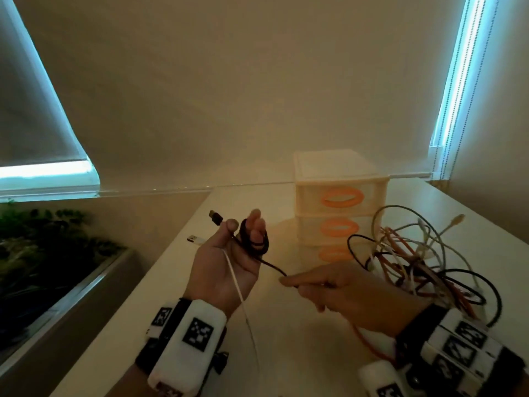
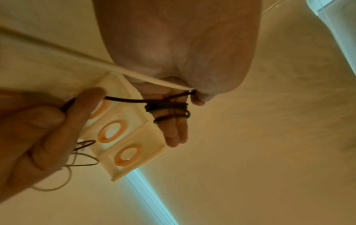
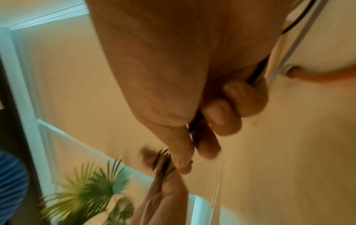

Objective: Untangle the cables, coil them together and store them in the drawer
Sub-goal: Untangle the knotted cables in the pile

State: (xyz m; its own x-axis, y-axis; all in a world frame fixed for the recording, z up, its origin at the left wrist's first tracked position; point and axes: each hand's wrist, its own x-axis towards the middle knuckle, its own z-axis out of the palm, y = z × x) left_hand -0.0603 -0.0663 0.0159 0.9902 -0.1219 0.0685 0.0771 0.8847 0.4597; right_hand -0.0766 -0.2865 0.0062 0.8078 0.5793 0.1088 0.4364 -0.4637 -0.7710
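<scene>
Left hand (image 1: 226, 267) raised palm-up above the table (image 1: 160, 296), two fingers (image 2: 176, 132) straight and held together, wound several times round with the black cable (image 1: 254, 239). Thumb pressed against that cable and a white cable (image 1: 237, 287) at the fingers' base; black plug (image 1: 216, 216) jutting out past the thumb, white strand trailing back over the wrist. Right hand (image 1: 340, 290) set low just beside, knuckles up, thumb and curled fingers pinching the taut black run leading from the coil. Tangle (image 1: 423, 267) of orange, white and black leads heaped on the table behind the right hand, beside the drawers (image 1: 340, 202), all three shut.
</scene>
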